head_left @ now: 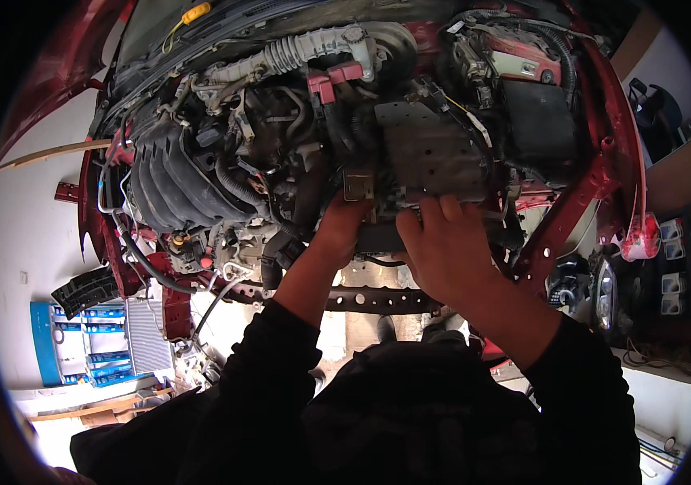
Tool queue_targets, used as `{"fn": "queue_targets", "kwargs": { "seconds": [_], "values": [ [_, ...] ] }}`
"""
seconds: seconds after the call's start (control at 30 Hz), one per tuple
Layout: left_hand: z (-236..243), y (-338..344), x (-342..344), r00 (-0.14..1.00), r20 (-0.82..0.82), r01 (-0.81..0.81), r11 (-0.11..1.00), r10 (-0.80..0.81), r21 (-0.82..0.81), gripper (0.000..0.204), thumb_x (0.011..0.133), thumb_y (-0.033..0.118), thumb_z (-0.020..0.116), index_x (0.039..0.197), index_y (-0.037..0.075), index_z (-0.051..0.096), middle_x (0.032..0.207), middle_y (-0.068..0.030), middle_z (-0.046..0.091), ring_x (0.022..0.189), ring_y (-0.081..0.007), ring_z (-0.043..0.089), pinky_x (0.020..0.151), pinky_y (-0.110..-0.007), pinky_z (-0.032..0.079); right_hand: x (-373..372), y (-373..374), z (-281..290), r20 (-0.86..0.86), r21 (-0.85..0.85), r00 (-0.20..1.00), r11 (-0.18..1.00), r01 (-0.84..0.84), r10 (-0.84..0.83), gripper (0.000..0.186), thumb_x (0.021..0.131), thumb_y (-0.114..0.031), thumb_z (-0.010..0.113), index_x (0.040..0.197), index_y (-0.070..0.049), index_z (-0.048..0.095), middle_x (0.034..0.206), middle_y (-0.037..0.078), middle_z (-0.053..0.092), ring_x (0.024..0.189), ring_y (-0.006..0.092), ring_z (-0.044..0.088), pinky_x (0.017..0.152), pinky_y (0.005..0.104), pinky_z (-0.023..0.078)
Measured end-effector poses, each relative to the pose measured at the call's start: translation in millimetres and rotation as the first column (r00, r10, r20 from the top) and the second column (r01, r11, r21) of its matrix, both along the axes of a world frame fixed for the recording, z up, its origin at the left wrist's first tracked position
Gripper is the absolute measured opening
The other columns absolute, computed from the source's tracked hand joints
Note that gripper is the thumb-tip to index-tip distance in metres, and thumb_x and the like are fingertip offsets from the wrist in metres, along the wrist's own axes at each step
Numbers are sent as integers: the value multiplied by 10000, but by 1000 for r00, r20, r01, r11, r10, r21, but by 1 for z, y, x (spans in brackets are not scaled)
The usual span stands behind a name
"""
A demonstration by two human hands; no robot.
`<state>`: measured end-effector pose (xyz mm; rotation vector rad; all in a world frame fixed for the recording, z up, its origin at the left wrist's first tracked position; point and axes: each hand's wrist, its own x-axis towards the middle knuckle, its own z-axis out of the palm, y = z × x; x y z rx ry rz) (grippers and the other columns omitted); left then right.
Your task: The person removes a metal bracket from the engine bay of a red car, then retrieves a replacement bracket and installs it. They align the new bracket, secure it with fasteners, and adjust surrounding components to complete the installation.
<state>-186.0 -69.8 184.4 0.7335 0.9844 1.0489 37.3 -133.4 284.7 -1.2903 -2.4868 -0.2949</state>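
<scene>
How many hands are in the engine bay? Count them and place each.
2: the left hand, by a small brass-coloured piece; the right hand, at the near edge of a dark panel with holes.

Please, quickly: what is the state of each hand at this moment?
Left hand: at the brassy metal piece; its grip cannot be told.
Right hand: fingers bent near the dark tray's front edge; grip cannot be told.
</scene>
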Motion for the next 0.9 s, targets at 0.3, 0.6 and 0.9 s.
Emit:
{"fn": "queue_targets", "kwargs": {
  "seconds": [0.3,0.6,0.9],
  "values": [
    [-13,8,5,991,-106,-73,991,85,115,265,1076,171,777,1295,35,711,1109,-37,763,967,-146,710,859,-356,583,29,9,38,-208,-238,976,964,-118,68,576,843,-346,937,1254,-52,661,1237,161,682,1167,388,649,970,533,534],
    [-5,3,10,978,-119,-171,985,172,20,328,1059,149,799,1350,20,722,1127,-39,774,996,-142,698,895,-339,568,153,28,77,63,-585,995,805,100,-78,613,795,-308,950,1278,-19,708,1188,193,716,1138,423,693,1027,532,537],
    [19,-9,19,914,-327,-301,943,241,-146,382,1020,150,866,1355,14,744,1205,-51,814,1067,-138,750,927,-293,590,135,52,57,217,-715,975,674,186,-40,329,820,-258,902,1035,-28,808,923,182,752,917,415,734,843,537,555]
  ]
}}
